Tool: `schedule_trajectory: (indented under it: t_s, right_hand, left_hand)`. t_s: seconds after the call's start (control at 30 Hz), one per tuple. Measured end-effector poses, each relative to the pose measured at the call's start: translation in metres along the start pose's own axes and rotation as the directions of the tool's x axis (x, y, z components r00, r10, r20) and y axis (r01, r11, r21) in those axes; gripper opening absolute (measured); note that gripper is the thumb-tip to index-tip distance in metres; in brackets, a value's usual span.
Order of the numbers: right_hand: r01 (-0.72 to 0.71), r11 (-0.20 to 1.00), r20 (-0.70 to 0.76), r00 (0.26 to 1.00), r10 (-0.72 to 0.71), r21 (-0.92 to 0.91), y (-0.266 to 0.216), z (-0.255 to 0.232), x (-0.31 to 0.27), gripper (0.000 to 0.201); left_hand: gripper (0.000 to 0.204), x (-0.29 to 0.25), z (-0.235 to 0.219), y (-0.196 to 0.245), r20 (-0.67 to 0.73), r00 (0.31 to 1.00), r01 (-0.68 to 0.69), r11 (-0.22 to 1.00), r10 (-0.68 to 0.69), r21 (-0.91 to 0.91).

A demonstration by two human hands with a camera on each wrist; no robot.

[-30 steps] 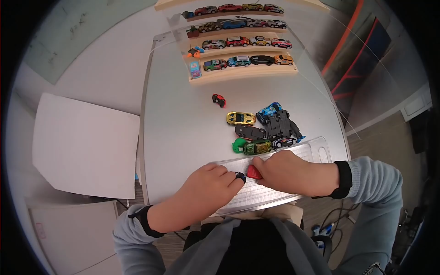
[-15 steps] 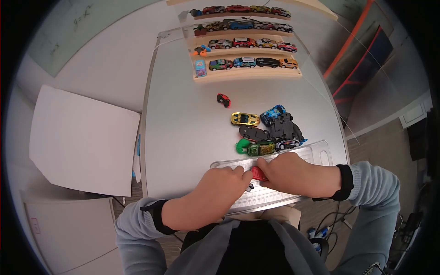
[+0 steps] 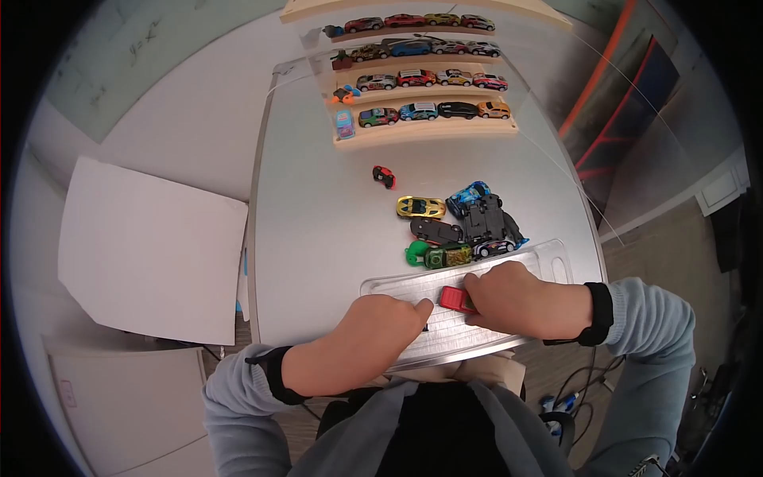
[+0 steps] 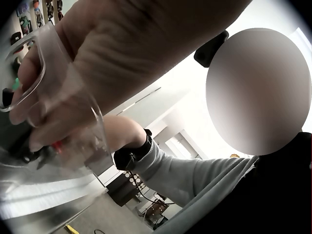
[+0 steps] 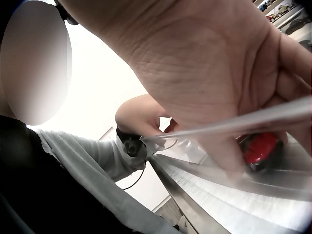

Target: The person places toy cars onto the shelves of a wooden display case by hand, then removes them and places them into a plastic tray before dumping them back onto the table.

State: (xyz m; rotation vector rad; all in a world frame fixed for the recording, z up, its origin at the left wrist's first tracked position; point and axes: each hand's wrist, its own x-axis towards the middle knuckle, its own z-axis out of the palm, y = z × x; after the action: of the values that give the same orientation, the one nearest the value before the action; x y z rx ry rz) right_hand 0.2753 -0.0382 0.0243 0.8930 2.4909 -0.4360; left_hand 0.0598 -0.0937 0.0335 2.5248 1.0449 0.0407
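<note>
In the head view the right hand [image 3: 513, 300] pinches a red toy car [image 3: 455, 299] over a clear plastic tray [image 3: 556, 254]. Just left of it, the left hand [image 3: 362, 335] has its fingers curled, with a small dark part of a toy car [image 3: 425, 327] showing beneath them. The left wrist view shows that hand's fingertips on the dark car [image 4: 20, 146], seen through clear plastic. Between the thumb and fingers of the right hand, the red car [image 5: 262, 148] appears in the right wrist view. Most of the dark car is hidden.
Beyond the tray's far edge lies a cluster of toy cars, including a yellow one [image 3: 420, 207] and an overturned black one [image 3: 483, 219]. A small red-and-black car [image 3: 384, 176] lies farther back. A tiered wooden rack [image 3: 429, 137] of cars stands behind.
The red car and right hand have shifted slightly right. My left hand has also moved right since the earliest frame, and its dark car is now mostly covered.
</note>
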Motion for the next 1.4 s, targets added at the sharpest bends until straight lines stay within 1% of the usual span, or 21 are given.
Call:
schedule_trajectory:
  t_s: [0.13,0.2,0.23,0.3,0.43,0.53,0.6,0.63,0.7,0.73,0.8,0.83,0.9,0.93,1.0,1.03,1.1,1.23,1.3,1.33,1.4]
  right_hand:
    - [-0.009,0.999,-0.017,1.0,0.01,0.034,0.001,0.001,0.002,0.043]
    - [0.002,0.999,0.005,1.0,-0.003,0.033,0.002,0.001,0.003,0.043]
    - [0.001,0.999,0.003,1.0,-0.001,0.034,0.003,0.002,0.004,0.043]
    - [0.01,0.998,-0.015,1.0,-0.009,0.055,0.005,0.005,0.004,0.044]
    - [-0.002,0.998,0.005,1.0,0.002,0.057,0.005,0.005,0.004,0.046]
    - [-0.013,0.996,0.008,1.0,0.012,0.089,0.006,0.006,0.004,0.048]
    - [-0.059,0.996,0.064,0.996,0.055,0.065,0.008,0.006,0.005,0.049]
    - [-0.062,0.996,0.063,0.996,0.057,0.069,0.007,0.004,0.004,0.049]
    - [-0.118,0.99,0.091,0.99,0.111,0.077,0.008,0.0,0.002,0.046]
    - [-0.121,0.99,0.089,0.989,0.114,0.078,0.009,0.001,0.002,0.046]
    - [-0.066,0.995,0.083,0.995,0.06,0.074,0.012,0.002,0.002,0.05]
    - [-0.067,0.995,0.082,0.995,0.061,0.074,0.011,0.002,0.002,0.05]
    - [-0.087,0.993,0.101,0.992,0.08,0.076,0.01,0.0,0.003,0.05]
    - [-0.089,0.993,0.1,0.992,0.08,0.079,0.011,0.001,0.003,0.05]
    - [-0.08,0.993,0.081,0.994,0.073,0.085,0.011,0.002,0.002,0.049]
    - [-0.078,0.993,0.081,0.994,0.071,0.088,0.011,0.001,0.002,0.049]
    - [-0.145,0.982,0.101,0.986,0.134,0.122,0.009,-0.002,0.002,0.043]
    - [-0.132,0.985,0.095,0.988,0.122,0.108,0.009,-0.002,0.003,0.043]
    - [-0.129,0.986,0.102,0.988,0.118,0.104,0.01,-0.002,0.003,0.042]
    - [-0.129,0.986,0.101,0.988,0.118,0.107,0.01,-0.001,0.003,0.042]
    - [-0.116,0.988,0.082,0.991,0.107,0.106,0.011,0.001,0.003,0.042]
  left_hand:
    - [0.041,0.005,0.012,-0.001,-0.017,0.998,-0.059,0.996,0.06,0.06]
    - [0.039,0.007,0.024,0.0,-0.155,0.987,-0.005,0.987,0.031,0.162]
    - [0.039,0.008,0.026,0.0,-0.154,0.988,-0.007,0.986,0.033,0.164]
    - [0.054,0.01,0.028,0.001,-0.129,0.992,0.03,0.988,-0.011,0.153]
    - [0.067,0.011,0.024,0.002,-0.074,0.997,0.027,0.987,-0.015,0.16]
    - [0.078,0.012,0.02,0.0,-0.085,0.996,-0.026,0.996,0.033,0.086]
    - [0.085,0.013,0.014,-0.003,-0.003,0.998,-0.069,0.996,0.069,-0.056]
    - [0.085,0.014,0.01,-0.004,0.0,0.997,-0.072,0.996,0.072,-0.055]
    - [0.076,0.017,0.004,-0.003,0.079,0.994,-0.062,0.992,0.071,-0.111]
    - [0.076,0.018,0.006,-0.004,0.08,0.994,-0.066,0.992,0.075,-0.11]
    - [0.073,0.017,0.014,-0.005,-0.049,0.989,-0.136,0.989,0.139,0.054]
    - [0.073,0.016,0.016,-0.003,-0.049,0.989,-0.137,0.989,0.14,0.055]
    - [0.068,0.016,0.019,0.003,-0.065,0.996,0.077,0.959,-0.061,0.274]
    - [0.068,0.015,0.014,0.007,-0.062,0.996,0.075,0.959,-0.06,0.275]
    - [0.04,0.012,0.003,0.016,-0.059,0.985,0.174,0.937,-0.164,0.302]
    - [0.04,0.011,0.002,0.015,-0.056,0.985,0.174,0.937,-0.164,0.302]
    - [0.022,0.01,0.0,0.013,-0.018,0.986,0.163,0.918,-0.167,0.36]
    - [0.016,0.011,0.01,0.006,-0.054,0.992,0.129,0.932,-0.117,0.34]
    - [0.017,0.013,0.011,0.003,0.003,0.999,0.048,0.965,-0.051,0.256]
    - [0.017,0.015,0.009,0.002,0.006,0.999,0.047,0.965,-0.05,0.257]
    - [0.018,0.016,0.006,-0.001,0.039,0.999,-0.001,0.99,-0.005,0.142]
